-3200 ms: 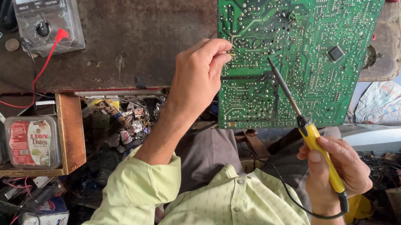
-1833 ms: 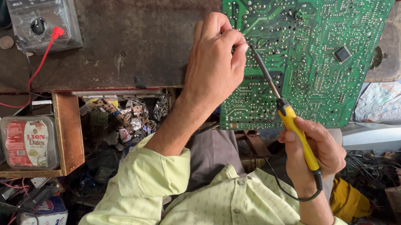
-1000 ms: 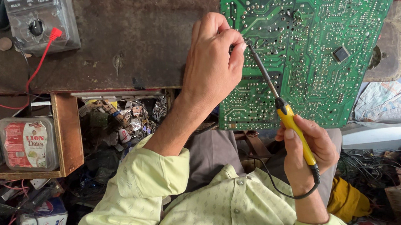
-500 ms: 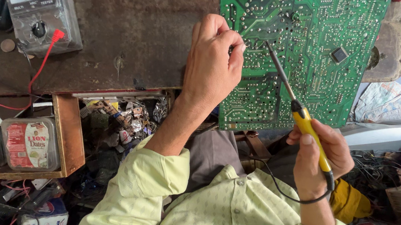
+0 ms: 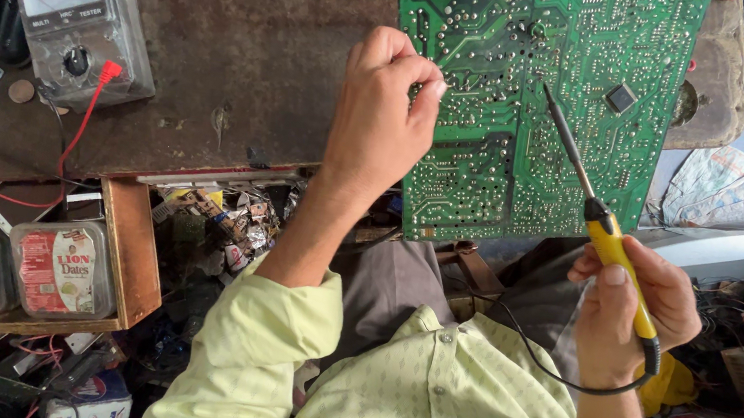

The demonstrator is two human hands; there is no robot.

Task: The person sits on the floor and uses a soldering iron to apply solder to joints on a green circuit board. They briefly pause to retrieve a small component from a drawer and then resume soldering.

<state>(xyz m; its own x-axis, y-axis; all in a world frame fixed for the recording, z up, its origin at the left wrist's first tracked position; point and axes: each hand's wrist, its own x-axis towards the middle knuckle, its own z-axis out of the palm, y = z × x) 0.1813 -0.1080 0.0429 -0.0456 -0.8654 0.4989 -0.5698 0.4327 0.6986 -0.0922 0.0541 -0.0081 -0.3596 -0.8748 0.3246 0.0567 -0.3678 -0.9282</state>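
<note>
A worn brown desk [image 5: 219, 79] is carrying a green board [image 5: 551, 108] that is overhanging its near edge. The right hand [image 5: 627, 303] is wrapping its grip around the yellow iron [image 5: 614, 255], tip touching the board. The left hand [image 5: 382, 117] is pinching its fingertips together at the board's left edge; what they hold is unclear. A meter [image 5: 80, 26] is sitting far left.

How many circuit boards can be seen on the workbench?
1. The large green circuit board lies at the top right of the workbench, under the left hand and the tip of the soldering iron held by the right hand. Clutter may hide others.
</note>
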